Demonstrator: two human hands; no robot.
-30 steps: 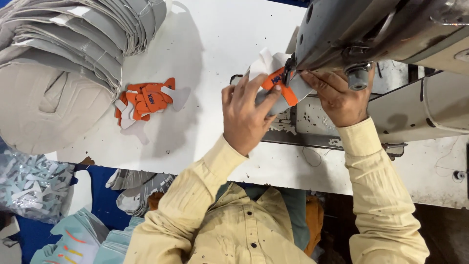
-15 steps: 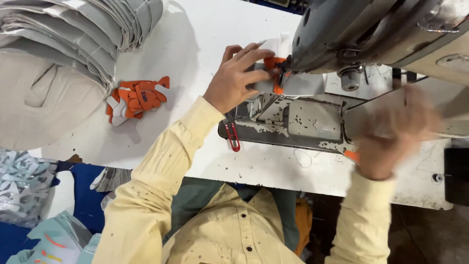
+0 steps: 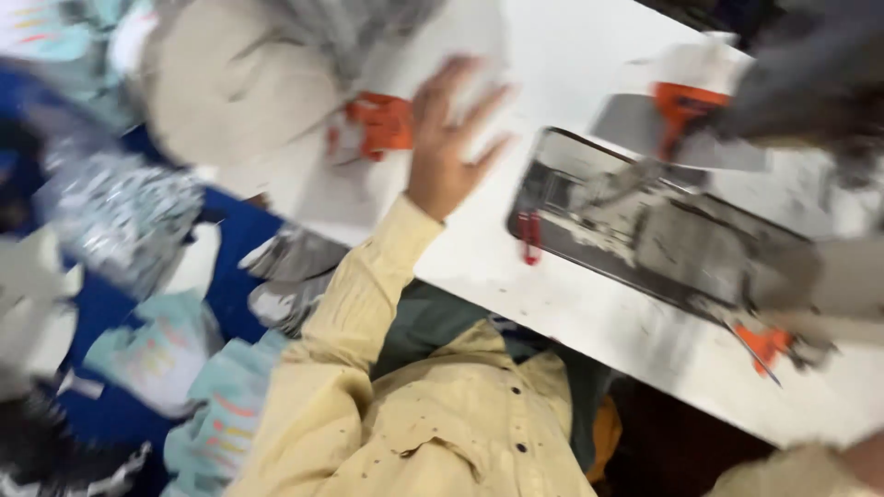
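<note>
The view is blurred by motion. My left hand (image 3: 451, 147) hovers over the white table (image 3: 562, 313) with its fingers spread and nothing in it. It sits just right of a small heap of orange and white fabric pieces (image 3: 378, 124). Another orange and white piece (image 3: 681, 106) lies under the dark sewing machine head (image 3: 810, 83), beyond the metal bed plate (image 3: 645, 230). Only the yellow sleeve and a sliver of my right hand (image 3: 867, 460) show at the bottom right corner, too little to read its fingers.
A big stack of beige and grey cut fabric (image 3: 239, 83) fills the table's left end. A small red tool (image 3: 529, 235) lies by the plate, and an orange-handled one (image 3: 764, 342) near the front edge. Patterned cloth bundles (image 3: 120, 230) lie below on the left.
My left hand has left the piece at the machine and swung left toward the orange heap, fingers spread. My right hand has dropped out to the lower right. The camera has swung.
</note>
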